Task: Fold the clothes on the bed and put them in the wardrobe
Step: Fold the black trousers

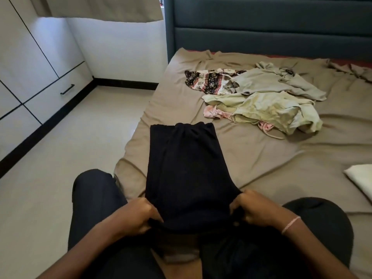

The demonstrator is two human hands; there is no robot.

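So the black garment (183,168) is lying flat on the brown bed sheet (261,168). It's a long strip running straight away from the hands, gathered end well ahead of them and the near end bunched up between them. The left hand (138,216) has its fingers curled round the near left corner and the right hand (255,210) is doing the same on the near right corner, so both are gripping the cloth. There's a thin pink bracelet (290,224) on the right wrist.

Further out, ahead and to the right of the right hand, is the unfolded pile. A light green garment (271,111) is nearest, with a pink piece (212,112) poking out from under its left edge. Behind that is a grey-green garment (267,81), and a black-and-white patterned one (207,81) sits at the far left of the heap. Off to the right of the right hand, a white folded thing (360,178) sits at the frame edge. A dark teal headboard (271,27) is way out ahead. Left of the left hand, across the pale floor (70,148), is the white wardrobe (30,57), doors closed, with a black drawer handle (67,89)
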